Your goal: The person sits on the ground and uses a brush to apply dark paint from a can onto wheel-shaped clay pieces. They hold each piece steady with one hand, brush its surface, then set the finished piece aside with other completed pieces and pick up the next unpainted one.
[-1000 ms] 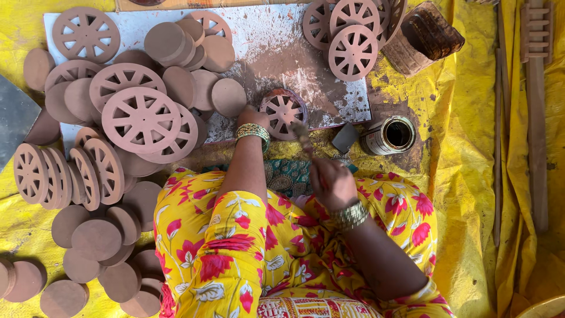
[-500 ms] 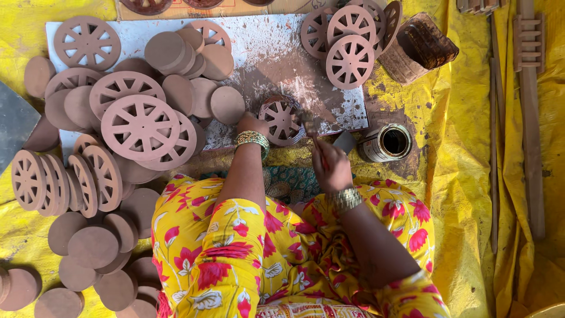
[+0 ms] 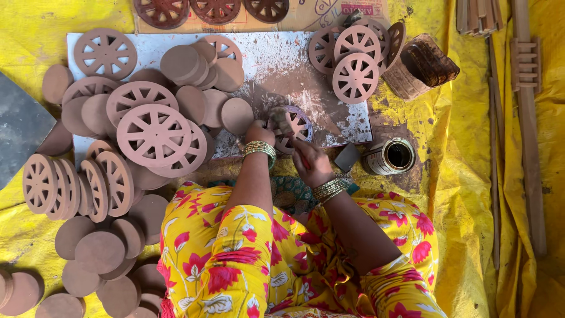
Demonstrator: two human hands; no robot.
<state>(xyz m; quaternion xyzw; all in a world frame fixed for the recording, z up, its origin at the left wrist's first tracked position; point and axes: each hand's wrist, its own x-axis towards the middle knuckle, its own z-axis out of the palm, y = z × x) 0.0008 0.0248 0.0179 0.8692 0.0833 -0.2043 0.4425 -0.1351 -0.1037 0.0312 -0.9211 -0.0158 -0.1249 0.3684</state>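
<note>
Since half a second ago, I see the right hand point(image 3: 311, 165) has moved up onto the small round dark-painted spoked clay wheel point(image 3: 294, 126). Its fingers are closed around a brush. The left hand point(image 3: 261, 132) holds the wheel's edge on the white board point(image 3: 276, 65), beside the open metal paint tin point(image 3: 391, 156).

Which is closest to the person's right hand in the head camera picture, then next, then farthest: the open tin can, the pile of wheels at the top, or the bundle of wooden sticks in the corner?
From the right hand:
1. The open tin can, just to its right on the yellow sheet.
2. The pile of wheels, higher up, at the board's top right end.
3. The bundle of wooden sticks, far off in the top right corner.
</note>
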